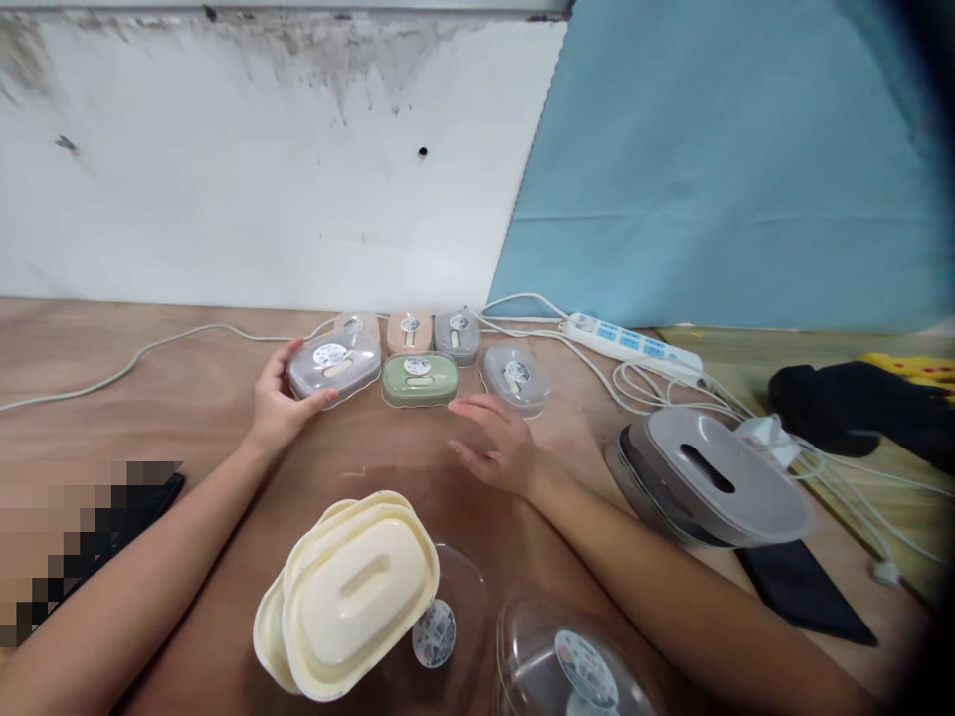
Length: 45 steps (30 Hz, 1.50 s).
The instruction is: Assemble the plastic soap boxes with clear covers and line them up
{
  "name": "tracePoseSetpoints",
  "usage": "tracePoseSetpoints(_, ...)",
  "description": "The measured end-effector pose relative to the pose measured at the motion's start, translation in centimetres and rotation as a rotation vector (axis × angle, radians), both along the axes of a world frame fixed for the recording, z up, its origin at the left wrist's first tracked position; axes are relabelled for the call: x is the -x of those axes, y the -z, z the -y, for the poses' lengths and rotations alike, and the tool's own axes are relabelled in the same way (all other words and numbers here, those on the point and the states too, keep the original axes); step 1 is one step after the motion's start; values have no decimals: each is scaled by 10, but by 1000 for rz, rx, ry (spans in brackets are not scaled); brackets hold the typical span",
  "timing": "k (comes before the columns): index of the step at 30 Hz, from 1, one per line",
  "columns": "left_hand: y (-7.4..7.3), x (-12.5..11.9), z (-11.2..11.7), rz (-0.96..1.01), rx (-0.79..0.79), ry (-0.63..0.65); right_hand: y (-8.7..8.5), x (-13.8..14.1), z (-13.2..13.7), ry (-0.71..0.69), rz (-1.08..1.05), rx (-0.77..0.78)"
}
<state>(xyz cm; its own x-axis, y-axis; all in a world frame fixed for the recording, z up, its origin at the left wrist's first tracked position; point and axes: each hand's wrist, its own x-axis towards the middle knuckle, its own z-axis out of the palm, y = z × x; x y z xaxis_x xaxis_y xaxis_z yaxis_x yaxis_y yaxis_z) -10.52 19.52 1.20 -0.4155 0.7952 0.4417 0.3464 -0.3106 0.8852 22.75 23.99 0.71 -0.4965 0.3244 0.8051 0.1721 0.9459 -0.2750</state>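
My left hand (280,403) grips the left end of a grey soap box (358,370) with a clear, stickered lid, thumb along its front edge. My right hand (496,443) is open and holds nothing, its fingertips close to the right front corner of a green soap box (420,381); whether they touch it I cannot tell. Just beyond that hand another grey soap box (514,378) lies angled. Behind stand an orange box (410,338), a smaller grey box (458,343) and a partly hidden pale box (356,323).
Stacked cream trays (362,587) lie in front of me, beside clear lids (552,656). At right are grey slotted trays (723,477), a dark flat object (806,592), a power strip (634,343) and tangled white cables. A white wall panel (261,179) closes off the back.
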Motion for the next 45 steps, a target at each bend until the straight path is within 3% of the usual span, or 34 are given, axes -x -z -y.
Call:
tracePoseSetpoints(6, 11, -9, 15, -122, 189, -79, 3, 1, -3, -83, 102, 28)
tracePoseSetpoints(14, 16, 0, 13, -335, 448, -39, 10, -3, -9, -57, 181, 100)
tracePoseSetpoints(17, 7, -1, 13, -470, 399, -107, 12, -2, -10, -52, 231, 135)
tracePoseSetpoints(20, -22, -11, 21, -554, 168, -152, 14, -3, -12, -49, 257, 173)
tracePoseSetpoints(22, -50, -22, 32, -574, 180, 24, 15, -3, -12, -35, 262, 185)
tracePoseSetpoints(24, -76, -35, 46, -635, 321, 333, 15, -3, -13, -24, 264, 187)
tracePoseSetpoints(26, -94, -51, 59, -760, 411, 644, 15, -3, -13, -21, 264, 189)
tracePoseSetpoints(29, -97, -71, 69, -906, 442, 916, 16, -4, -13, -16, 261, 198)
tracePoseSetpoints(33, -80, -84, 63, -940, 467, 1041, 17, -4, -12, 8, 264, 230)
tracePoseSetpoints(37, -72, -84, 56, -867, 403, 1031, 17, -5, -12, 15, 285, 255)
tracePoseSetpoints(40, -72, -81, 54, -807, 365, 941, 15, -5, -13, 1, 274, 269)
tracePoseSetpoints(45, -71, -82, 36, -453, 308, 617, 10, -4, -10, -40, 212, 411)
